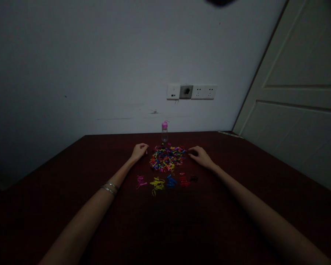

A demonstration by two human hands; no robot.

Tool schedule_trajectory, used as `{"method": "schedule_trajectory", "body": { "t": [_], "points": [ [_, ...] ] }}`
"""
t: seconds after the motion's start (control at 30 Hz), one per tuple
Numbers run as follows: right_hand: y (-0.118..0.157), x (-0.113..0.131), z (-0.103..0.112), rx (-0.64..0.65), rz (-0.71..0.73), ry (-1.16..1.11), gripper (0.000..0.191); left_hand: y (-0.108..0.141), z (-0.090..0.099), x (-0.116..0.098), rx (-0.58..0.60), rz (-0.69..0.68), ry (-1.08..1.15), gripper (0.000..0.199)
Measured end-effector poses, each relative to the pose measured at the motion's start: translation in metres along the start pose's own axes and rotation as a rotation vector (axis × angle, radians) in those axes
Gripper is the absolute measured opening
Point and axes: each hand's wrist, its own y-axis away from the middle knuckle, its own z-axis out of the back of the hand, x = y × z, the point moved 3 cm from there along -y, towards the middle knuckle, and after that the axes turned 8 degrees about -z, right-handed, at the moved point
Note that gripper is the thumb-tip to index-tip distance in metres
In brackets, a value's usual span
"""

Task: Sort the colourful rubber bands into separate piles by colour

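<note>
A: ok so what's the left hand [139, 151] up to?

B: Kinda just parked on the table [71, 165], left of the main heap of coloured loops [167, 159] and a little apart from it. Forearm slants in from the bottom left, bracelets [110, 187] near the wrist. Fingers are loosely curled in, tips towards the heap. Can't tell if anything's tucked inside, too dark tbh.

A: And the right hand [200, 156]?

B: Busier looking one. Arm comes in long from the bottom right, back of the hand up, and the fingers bend over towards the heap's right edge. There's a gap between thumb and index finger, and the fingertips are right by the outermost loops. Might be pinching one, might not, honestly can't tell.

A: Where's everything else?

B: Heap's between the two hands, with a pink-capped bottle [164, 134] upright just behind it. On the near side there's a row of small bunches. Left to right: pink loops [140, 182], yellow loops [158, 184], blue loops [171, 182], red loops [184, 182], dark loops [194, 179]. Both hands sit farther back than that row.
</note>
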Motion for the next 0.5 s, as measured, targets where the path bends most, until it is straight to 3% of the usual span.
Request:
{"method": "schedule_trajectory", "body": {
  "t": [0.17, 0.5],
  "points": [
    [-0.018, -0.011, -0.012, -0.025, 0.018, -0.118, 0.030, 0.000, -0.001, 0.001, 0.000, 0.002, -0.009, 0.026],
    [-0.016, -0.013, -0.012, -0.024, -0.013, -0.214, 0.032, 0.002, 0.001, 0.001, -0.012, -0.003, -0.001, 0.026]
  ]
}}
